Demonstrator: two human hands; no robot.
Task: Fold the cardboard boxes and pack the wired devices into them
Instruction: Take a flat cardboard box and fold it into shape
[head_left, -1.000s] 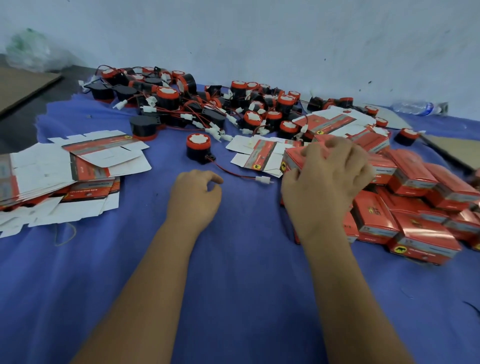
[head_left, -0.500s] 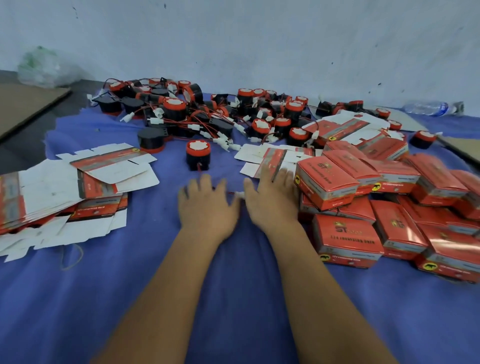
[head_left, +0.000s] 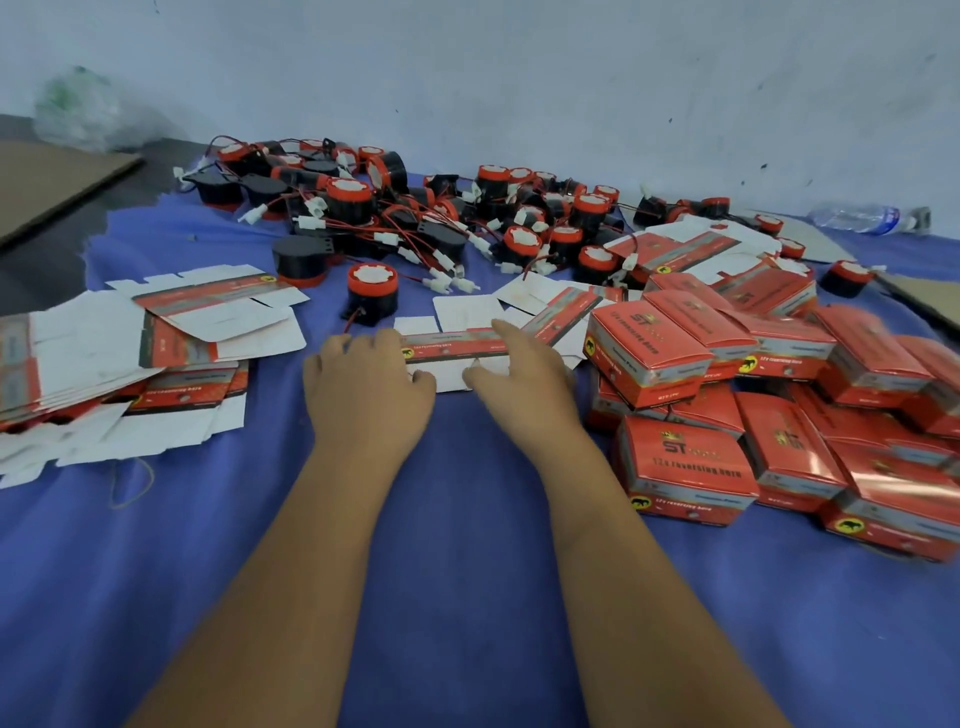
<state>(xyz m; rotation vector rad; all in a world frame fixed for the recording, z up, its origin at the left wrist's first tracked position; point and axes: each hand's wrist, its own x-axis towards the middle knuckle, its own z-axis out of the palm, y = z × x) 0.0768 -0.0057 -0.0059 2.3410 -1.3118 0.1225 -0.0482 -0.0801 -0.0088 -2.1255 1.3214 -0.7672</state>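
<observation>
A flat box blank (head_left: 457, 353) lies on the blue cloth (head_left: 467, 545) right in front of me, red strip up, white flaps spread toward and away from me. My left hand (head_left: 366, 387) rests on its left end, fingers curled over the edge, and my right hand (head_left: 519, 376) covers its right end with the forefinger stretched along the red strip; both hands touch the blank, but I cannot tell whether either one pinches it or only presses down. Just beyond the blank stands a single device (head_left: 372, 291), black body with a red cap, its red wire trailing toward my left hand. A second blank (head_left: 550, 312) lies tilted just past my right hand. Behind these, along the wall, sits the pile of devices (head_left: 415, 213), wires and white plugs tangled together. To my right the folded boxes (head_left: 753, 405) are heaped, some upright, some tipped. To my left a stack of blanks (head_left: 130, 358) is fanned out. A plastic bottle (head_left: 867, 218) lies at the far right by the wall, and a clear bag (head_left: 83, 109) sits in the far left corner.
</observation>
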